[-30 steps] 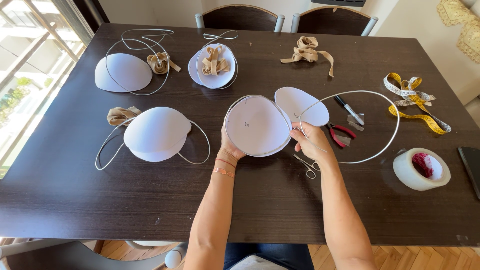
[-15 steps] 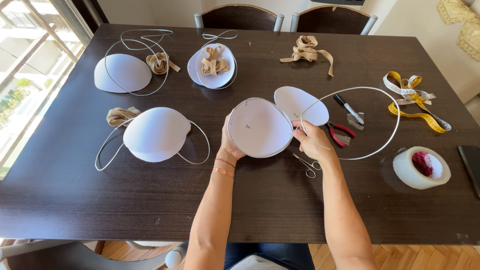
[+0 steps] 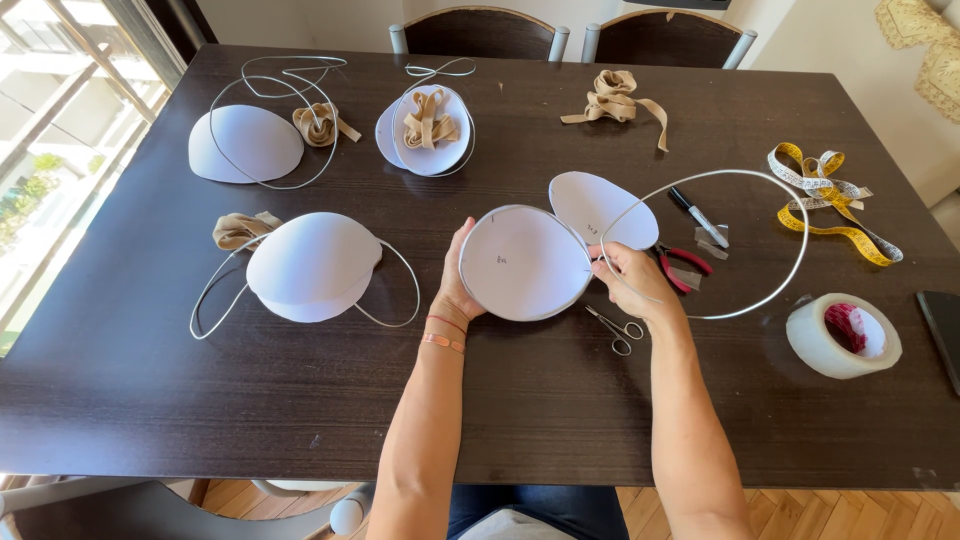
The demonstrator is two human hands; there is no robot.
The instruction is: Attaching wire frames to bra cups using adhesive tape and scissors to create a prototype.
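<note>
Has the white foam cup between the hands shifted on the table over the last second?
No. The white foam cup keeps its place beside the small scissors and red pliers, with the left hand and right hand at its edges.

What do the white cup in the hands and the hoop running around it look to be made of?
White cup: probably moulded foam or padded fabric; matte, smooth, holds its dome shape. Hoop: looks like thin stiff wire, pale and slightly glossy; it keeps a clean springy curve. Whether it is coated metal or plastic I cannot tell.
</note>
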